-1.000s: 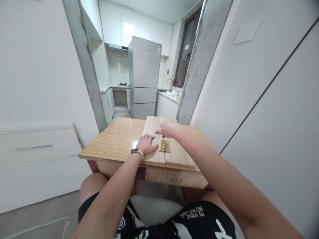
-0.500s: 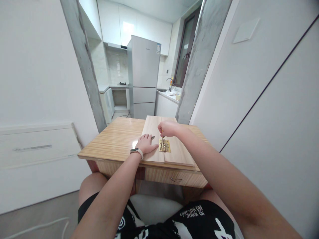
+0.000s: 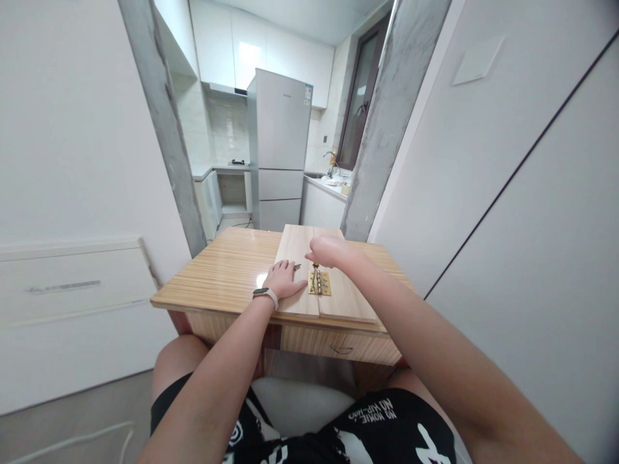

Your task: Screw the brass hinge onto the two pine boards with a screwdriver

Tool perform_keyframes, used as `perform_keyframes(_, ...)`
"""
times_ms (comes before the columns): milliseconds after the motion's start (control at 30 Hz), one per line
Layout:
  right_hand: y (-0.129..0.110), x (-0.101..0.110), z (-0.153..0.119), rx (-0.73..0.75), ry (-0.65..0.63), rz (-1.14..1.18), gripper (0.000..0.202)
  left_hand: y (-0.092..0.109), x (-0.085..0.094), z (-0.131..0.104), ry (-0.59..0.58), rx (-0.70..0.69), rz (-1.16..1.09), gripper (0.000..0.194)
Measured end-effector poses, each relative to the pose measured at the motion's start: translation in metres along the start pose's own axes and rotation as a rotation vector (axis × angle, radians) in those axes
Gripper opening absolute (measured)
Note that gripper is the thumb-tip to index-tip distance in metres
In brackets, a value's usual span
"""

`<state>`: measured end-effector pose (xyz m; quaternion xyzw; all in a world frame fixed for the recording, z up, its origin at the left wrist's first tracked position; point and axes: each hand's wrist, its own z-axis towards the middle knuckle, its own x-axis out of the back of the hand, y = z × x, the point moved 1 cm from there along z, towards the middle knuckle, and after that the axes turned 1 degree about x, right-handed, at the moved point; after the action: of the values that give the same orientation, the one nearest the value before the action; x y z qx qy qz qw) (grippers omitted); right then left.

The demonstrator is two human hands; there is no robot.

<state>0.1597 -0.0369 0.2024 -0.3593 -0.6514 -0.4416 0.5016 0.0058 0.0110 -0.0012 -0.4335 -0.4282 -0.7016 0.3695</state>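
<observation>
- The gold-coloured, rectangular metal hinge (image 3: 325, 284) lies flat across the seam of two boards, near their front end. I judge it is stiff, light and a little slippery; its outer edges seem the best place to hold.
- A gold-coloured, slender metal tool (image 3: 316, 265) stands tilted above the left half of the hinge. Its lower end reaches down to the hinge, but the exact contact is too small to tell. It is probably rigid and easy to roll, so the grip should be at its top.
- The right hand (image 3: 329, 251) is above the far end of the hinge, with fingers curled narrowly around the top of this tool.
- The left hand (image 3: 282, 279) rests flat, palm down, with fingers spread and holding nothing visible. Its thumb points to the hinge; whether they touch, I cannot tell.
- Small, dark metal pieces (image 3: 297, 267) lie just beside the left fingertips.
- The pale, flat left wooden board (image 3: 296, 241) and the pale, flat right wooden board (image 3: 349, 310) are side by side. They look stiff and fairly light, and may slide, so a flat palm suits them.
- Under them is the glossy, yellow-striped wooden table (image 3: 225, 264); farther behind, a tall silver-grey refrigerator (image 3: 283, 122).
</observation>
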Motion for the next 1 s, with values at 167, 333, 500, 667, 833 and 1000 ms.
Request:
perform_keyframes(167,0.001,0.004,-0.001,0.105,0.001,-0.05,0.025,0.0,0.0,0.0,0.002,0.003,0.004,0.086)
perform_keyframes(333,0.004,-0.002,0.001,0.11,-0.019,-0.041,0.026,0.0,0.001,-0.001,-0.011,0.004,0.011,0.084)
perform_keyframes(500,0.004,-0.002,-0.001,-0.003,0.034,-0.011,0.059,0.001,0.002,-0.001,-0.013,0.004,0.013,0.085)
perform_keyframes(667,-0.004,0.003,-0.001,-0.058,-0.023,-0.011,0.049,-0.001,0.0,0.0,-0.001,-0.008,0.005,0.085)
perform_keyframes(833,-0.004,0.005,0.001,0.004,0.001,-0.053,0.034,-0.003,-0.002,0.001,0.004,-0.001,0.005,0.088)
perform_keyframes(1000,-0.004,0.008,-0.003,0.076,-0.086,-0.095,0.025,-0.002,-0.001,0.0,0.002,-0.006,0.007,0.086)
